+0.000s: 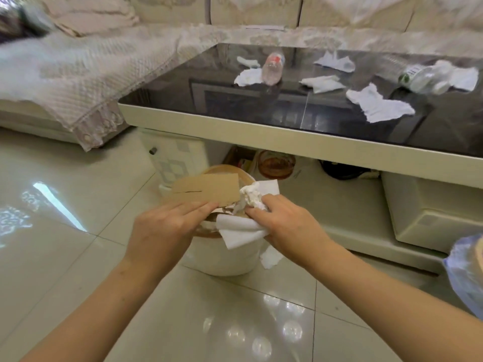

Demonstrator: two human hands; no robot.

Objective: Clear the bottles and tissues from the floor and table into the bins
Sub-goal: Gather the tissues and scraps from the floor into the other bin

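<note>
Cardboard flap (207,190): a brown piece lies across the bin's mouth; the left hand (163,228) rests on its near edge with fingers (201,206) straight and released, likely holding it aside so the opening stays free.
Bin (224,257): white, round, on the tiled floor (65,257) just in front of the table, directly under both hands.
Tissues in hand (248,215): a crumpled wad and a flat sheet, grasped in the right hand (285,223) with curled fingers, held over the bin's mouth, seemingly about to go in.
Loose scrap (270,257): a tissue piece hangs beside the bin's right wall; whether it touches the floor is unclear.
Table (235,126): dark glass top, cream edge, behind the bin.
Still on the table: a clear bottle (273,67) lying among tissues (248,77), more tissues (379,105) in the middle, a second bottle (423,77) far right.
In the way: the flap partly covers the opening.
Far right: a blue bag (467,273), possibly a second bin.
</note>
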